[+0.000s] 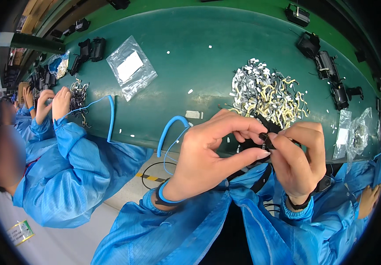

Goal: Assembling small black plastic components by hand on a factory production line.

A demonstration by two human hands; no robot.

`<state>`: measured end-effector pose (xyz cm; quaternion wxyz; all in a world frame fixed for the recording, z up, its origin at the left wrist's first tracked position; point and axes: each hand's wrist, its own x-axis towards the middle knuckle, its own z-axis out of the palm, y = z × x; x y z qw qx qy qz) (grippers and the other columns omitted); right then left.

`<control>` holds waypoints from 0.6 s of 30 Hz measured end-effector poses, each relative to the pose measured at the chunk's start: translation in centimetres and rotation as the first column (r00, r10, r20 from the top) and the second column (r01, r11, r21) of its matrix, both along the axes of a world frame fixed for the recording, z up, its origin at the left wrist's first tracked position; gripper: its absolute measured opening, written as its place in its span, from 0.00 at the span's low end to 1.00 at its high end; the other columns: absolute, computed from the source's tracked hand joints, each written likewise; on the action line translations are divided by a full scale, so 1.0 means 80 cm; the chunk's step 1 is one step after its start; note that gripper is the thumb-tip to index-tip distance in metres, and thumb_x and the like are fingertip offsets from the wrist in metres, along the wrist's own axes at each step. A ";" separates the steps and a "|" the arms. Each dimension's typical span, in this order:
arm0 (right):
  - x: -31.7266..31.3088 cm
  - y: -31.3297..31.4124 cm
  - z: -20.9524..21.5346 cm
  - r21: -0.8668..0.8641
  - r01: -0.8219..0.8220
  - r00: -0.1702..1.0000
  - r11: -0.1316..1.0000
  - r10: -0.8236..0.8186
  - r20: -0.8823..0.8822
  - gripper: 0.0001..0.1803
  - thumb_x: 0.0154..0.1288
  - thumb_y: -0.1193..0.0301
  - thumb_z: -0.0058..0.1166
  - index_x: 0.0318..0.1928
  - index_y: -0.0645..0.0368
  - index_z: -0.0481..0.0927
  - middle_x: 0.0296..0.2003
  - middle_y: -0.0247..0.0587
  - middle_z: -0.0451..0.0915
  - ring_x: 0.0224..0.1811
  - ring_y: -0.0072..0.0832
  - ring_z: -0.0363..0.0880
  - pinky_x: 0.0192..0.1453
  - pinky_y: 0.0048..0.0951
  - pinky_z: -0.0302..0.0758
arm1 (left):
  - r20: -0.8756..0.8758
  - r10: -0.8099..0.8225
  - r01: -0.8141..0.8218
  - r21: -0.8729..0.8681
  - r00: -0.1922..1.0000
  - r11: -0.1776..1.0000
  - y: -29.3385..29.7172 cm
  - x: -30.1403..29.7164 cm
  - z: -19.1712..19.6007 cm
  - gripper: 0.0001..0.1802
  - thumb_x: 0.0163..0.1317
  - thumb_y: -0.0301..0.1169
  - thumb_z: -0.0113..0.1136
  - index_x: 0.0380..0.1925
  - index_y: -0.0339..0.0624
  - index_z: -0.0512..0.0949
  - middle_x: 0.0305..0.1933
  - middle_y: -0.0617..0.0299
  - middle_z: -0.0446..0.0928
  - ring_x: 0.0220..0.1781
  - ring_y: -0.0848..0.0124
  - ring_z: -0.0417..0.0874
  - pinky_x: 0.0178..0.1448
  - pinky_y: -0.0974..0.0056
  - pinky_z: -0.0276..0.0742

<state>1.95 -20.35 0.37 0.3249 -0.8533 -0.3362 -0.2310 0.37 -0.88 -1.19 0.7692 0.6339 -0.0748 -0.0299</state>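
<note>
Before the heap of metal clips (267, 92), left hand (212, 152) and right hand (298, 157), grips pinching a small black part (265, 137).

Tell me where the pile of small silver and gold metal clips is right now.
The pile of small silver and gold metal clips lies on the green table, right of centre in the head view, just beyond the hands, left and right, which pinch a small black part.

The setting is a factory assembly line. A long green counter (208, 57) carries a heap of small stamped metal clips (267, 92), rows of black plastic parts (329, 70) and clear plastic bags (131, 66). Workers seated side by side wear blue anti-static smocks (75, 172), and a blue coiled grounding cord (170, 130) leads to a wrist strap (168, 197).
</note>
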 end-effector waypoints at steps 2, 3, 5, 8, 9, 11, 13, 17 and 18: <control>0.000 -0.002 -0.001 0.065 -0.017 0.998 0.998 0.021 -0.057 0.25 0.36 0.83 0.73 0.43 0.62 0.88 0.38 0.41 0.80 0.37 0.36 0.80 0.37 0.34 0.76 | 0.014 -0.014 0.013 0.020 1.000 1.000 0.004 0.002 -0.002 0.20 0.52 0.11 0.74 0.46 0.26 0.84 0.43 0.51 0.84 0.45 0.68 0.83 0.51 0.64 0.77; 0.001 -0.004 -0.001 0.065 -0.018 0.998 0.998 0.022 -0.059 0.25 0.36 0.83 0.73 0.43 0.62 0.88 0.38 0.41 0.80 0.37 0.36 0.80 0.37 0.34 0.76 | 0.027 -0.027 0.026 0.039 0.999 0.999 0.006 0.002 -0.002 0.19 0.52 0.11 0.73 0.46 0.26 0.84 0.43 0.51 0.84 0.45 0.68 0.83 0.50 0.64 0.77; 0.002 -0.007 0.003 0.094 -0.060 0.990 0.994 0.072 -0.122 0.24 0.38 0.84 0.73 0.42 0.61 0.88 0.38 0.41 0.80 0.37 0.36 0.79 0.37 0.33 0.75 | 0.013 -0.026 0.025 0.033 1.000 0.999 0.008 0.001 -0.002 0.18 0.52 0.11 0.73 0.45 0.26 0.84 0.42 0.51 0.85 0.44 0.68 0.83 0.49 0.64 0.77; 0.000 -0.008 0.004 0.101 -0.067 0.989 0.993 0.080 -0.123 0.22 0.38 0.84 0.73 0.41 0.61 0.89 0.38 0.41 0.79 0.37 0.36 0.79 0.36 0.33 0.74 | 0.026 -0.039 0.038 0.048 0.999 0.998 0.012 0.004 -0.003 0.14 0.53 0.11 0.72 0.42 0.26 0.85 0.41 0.50 0.85 0.43 0.68 0.83 0.46 0.65 0.77; 0.000 -0.008 0.005 0.102 -0.068 0.989 0.992 0.081 -0.124 0.22 0.38 0.84 0.73 0.41 0.61 0.89 0.38 0.41 0.79 0.37 0.36 0.79 0.36 0.33 0.74 | 0.046 -0.050 0.047 0.070 0.998 0.996 0.013 0.005 -0.003 0.13 0.53 0.11 0.71 0.40 0.25 0.85 0.41 0.50 0.85 0.42 0.68 0.83 0.45 0.66 0.77; -0.002 -0.007 0.007 0.109 -0.061 0.989 0.992 0.075 -0.125 0.20 0.39 0.83 0.74 0.39 0.60 0.89 0.38 0.40 0.79 0.37 0.35 0.79 0.37 0.31 0.74 | 0.033 -0.052 0.050 0.064 0.998 0.997 0.014 0.005 -0.003 0.12 0.54 0.11 0.71 0.39 0.25 0.86 0.41 0.50 0.85 0.42 0.68 0.82 0.45 0.66 0.77; -0.003 -0.005 0.006 0.119 -0.052 0.991 0.992 0.065 -0.115 0.19 0.39 0.83 0.75 0.38 0.60 0.90 0.39 0.40 0.78 0.37 0.34 0.79 0.37 0.30 0.74 | 0.021 -0.056 0.054 0.058 0.998 0.997 0.014 0.005 -0.001 0.11 0.54 0.11 0.71 0.38 0.26 0.86 0.40 0.51 0.85 0.41 0.68 0.82 0.45 0.66 0.76; -0.008 -0.003 0.003 0.145 -0.021 0.995 0.989 0.035 -0.091 0.17 0.40 0.83 0.75 0.36 0.59 0.91 0.40 0.40 0.77 0.38 0.33 0.79 0.37 0.28 0.74 | -0.107 -0.073 0.067 -0.064 0.992 0.996 0.011 0.005 0.003 0.10 0.54 0.11 0.71 0.38 0.26 0.86 0.38 0.52 0.84 0.39 0.70 0.83 0.43 0.68 0.76; -0.009 -0.002 0.002 0.146 -0.021 0.995 0.989 0.035 -0.093 0.17 0.40 0.83 0.75 0.36 0.59 0.91 0.40 0.40 0.77 0.38 0.33 0.79 0.37 0.28 0.74 | -0.157 -0.092 0.074 -0.119 0.983 0.990 0.011 0.005 0.003 0.10 0.54 0.11 0.71 0.38 0.26 0.86 0.38 0.52 0.84 0.38 0.70 0.83 0.42 0.68 0.76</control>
